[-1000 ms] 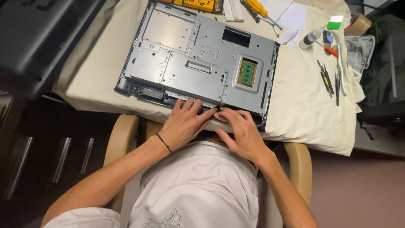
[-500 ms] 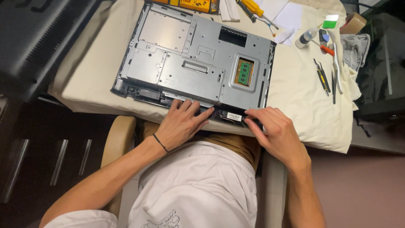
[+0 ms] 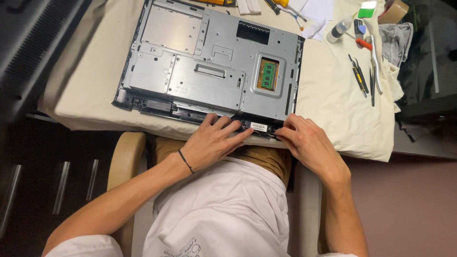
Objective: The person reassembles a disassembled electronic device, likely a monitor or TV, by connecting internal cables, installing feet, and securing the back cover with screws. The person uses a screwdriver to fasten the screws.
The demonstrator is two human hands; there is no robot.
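A large opened flat device with a grey metal back plate (image 3: 204,71) lies face down on a cream cloth (image 3: 328,100). A green memory module (image 3: 269,75) shows in a cut-out at its right. My left hand (image 3: 212,140) rests with spread fingers on the black lower edge strip (image 3: 157,105), fingertips by a small white label (image 3: 258,126). My right hand (image 3: 307,140) presses its fingertips on the same strip just right of that label. Neither hand holds a loose object. A thin black band circles my left wrist.
Tweezers and slim tools (image 3: 364,76) lie on the cloth to the right, with a small bottle (image 3: 337,29), a green-capped item (image 3: 367,8) and a roll of tape (image 3: 394,9) behind. A dark screen (image 3: 28,43) leans at the left. I sit in a chair with tan armrests (image 3: 124,162).
My right hand slid rightward along the lower edge, then settled beside the label. The left hand stayed near the middle of the strip. The view shifted slightly.
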